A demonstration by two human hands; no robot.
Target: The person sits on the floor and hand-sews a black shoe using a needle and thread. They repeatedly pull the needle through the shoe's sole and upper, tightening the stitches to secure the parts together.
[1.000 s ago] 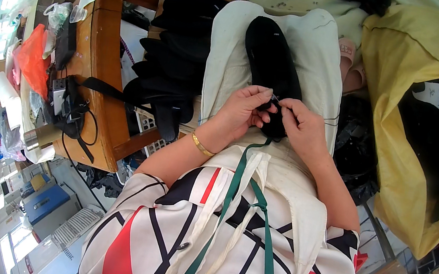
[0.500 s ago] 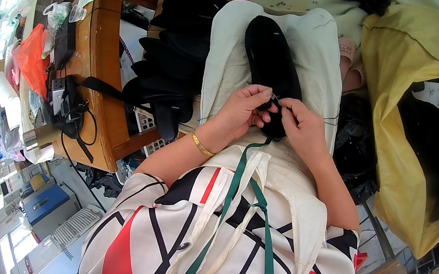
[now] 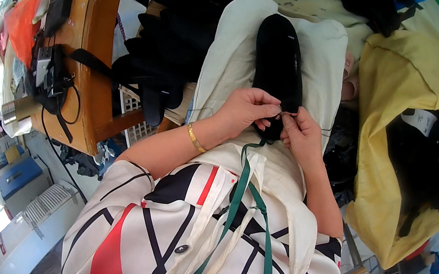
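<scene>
A long black cloth shoe (image 3: 280, 60) lies lengthwise on the off-white apron (image 3: 224, 39) over my lap, its near end toward me. My left hand (image 3: 250, 110) bends over the shoe from the left, thumb and forefinger pinched together. From the other side my right hand (image 3: 302, 134) pinches too, its fingertips almost meeting those of the left. Whatever small thing sits between the fingertips is too small and dark to make out. Part of the shoe's near half is hidden under both hands. A green ribbon (image 3: 243, 167) hangs just below the shoe's near end.
More black shoes (image 3: 168, 41) are piled at the left, beside a wooden table (image 3: 96, 58) holding a red plastic bag (image 3: 22, 25) and a black strap (image 3: 92, 62). On the right stands a yellow sack (image 3: 388, 66) with black items inside. Pink slippers (image 3: 349, 89) lie beyond my right arm.
My fingertips have come closer together over the shoe, the right ones lower than before. The shoe lies straighter now. The whole view has shifted slightly.
</scene>
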